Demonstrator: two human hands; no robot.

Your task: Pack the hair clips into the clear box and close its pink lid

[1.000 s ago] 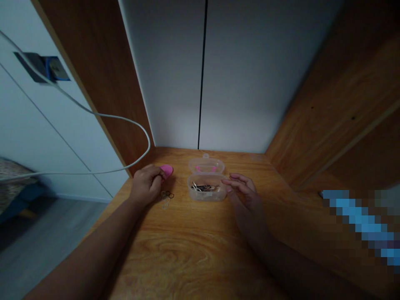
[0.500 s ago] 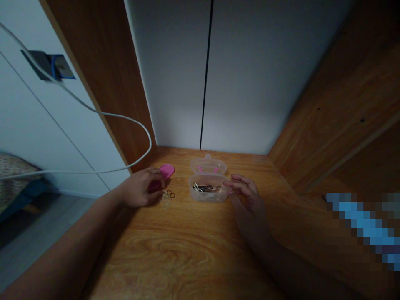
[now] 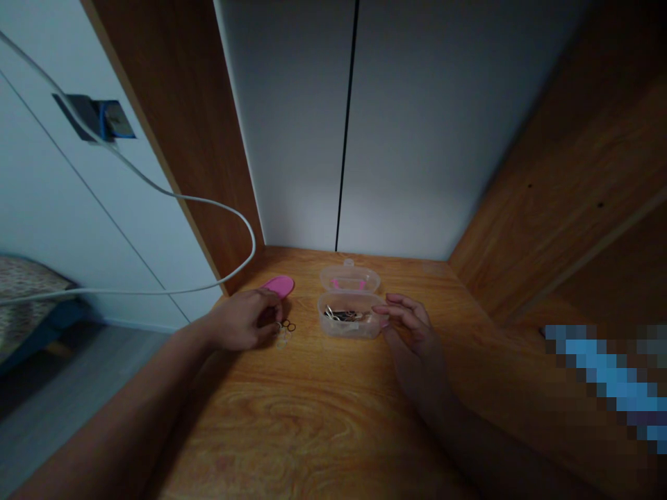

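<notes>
A clear plastic box stands on the wooden surface, its hinged lid laid back behind it. In the box lie several dark and silvery metal clips. My right hand grips the right end of the box between fingers and thumb. My left hand is closed, its fingers bent down at several small rings, some dark and some pale, like little hair ties. What its fingertips hold, if anything, is hidden. Behind that hand a pink oval piece lies flat, partly covered.
The wooden surface ends at white panels behind and wooden boards at the sides. A white cable loops in front on the left. A wall socket opening and a patterned cloth are farther left.
My left hand has moved slightly right and its fingers have drawn in over the small rings. The right hand stays at the box. The whole view has shifted a little.
</notes>
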